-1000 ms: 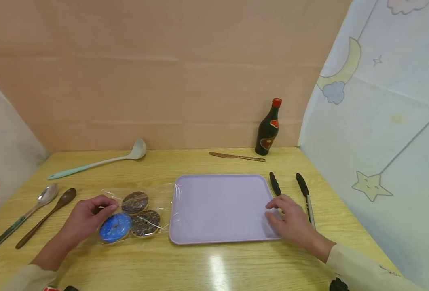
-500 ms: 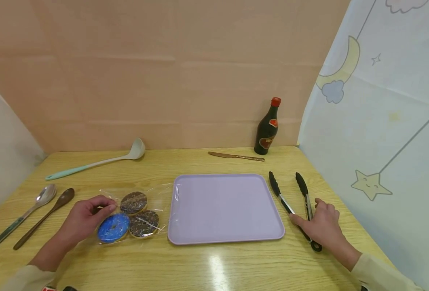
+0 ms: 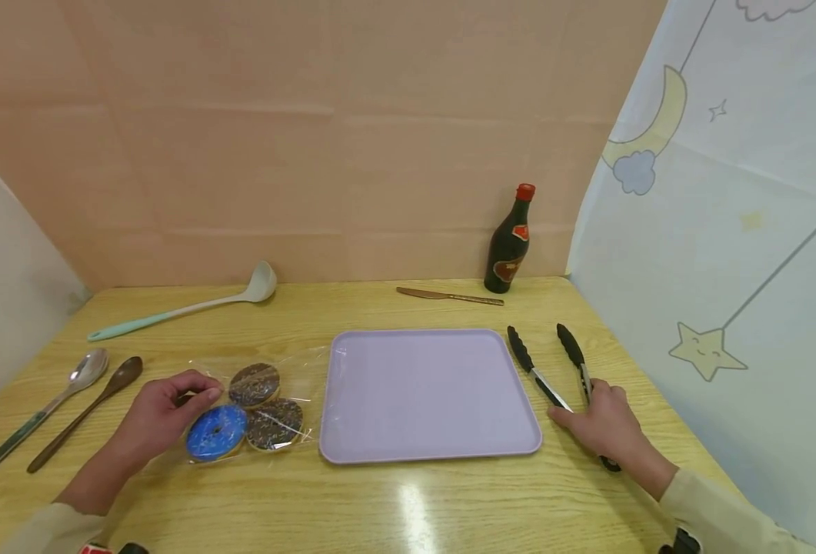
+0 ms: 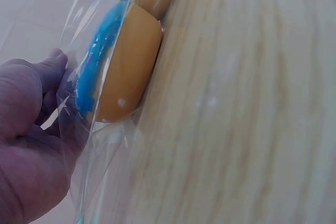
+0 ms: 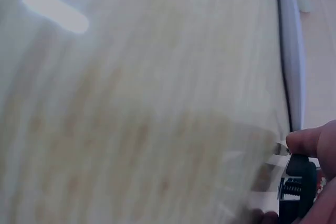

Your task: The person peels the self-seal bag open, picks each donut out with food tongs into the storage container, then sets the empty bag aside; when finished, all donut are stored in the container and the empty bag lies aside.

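At the left, my left hand [image 3: 165, 415] pinches the edge of a clear plastic bag [image 3: 304, 375]. Inside the bag lie a blue-iced donut [image 3: 217, 432] and two dark brown donuts [image 3: 274, 424] with sprinkles. In the left wrist view, the blue donut [image 4: 126, 66] shows its tan side through the plastic, close to the fingers. On the right, my right hand [image 3: 604, 423] grips a pair of tongs [image 3: 549, 391] with black tips, thumb on one arm and fingers round the other. The right wrist view shows the spring end of the tongs [image 5: 299, 187] between thumb and fingers.
A lilac tray [image 3: 428, 400] lies between the hands. Behind it are a copper-coloured knife [image 3: 449, 296] and a dark bottle [image 3: 507, 246] with a red cap. A ladle [image 3: 234, 298], a metal spoon [image 3: 88, 371] and a wooden spoon [image 3: 120, 378] lie at left.
My right hand has left the tray's right edge, moved right to the tongs and closed its fingers on them. The tongs have shifted slightly. The left hand has stayed on the bag.
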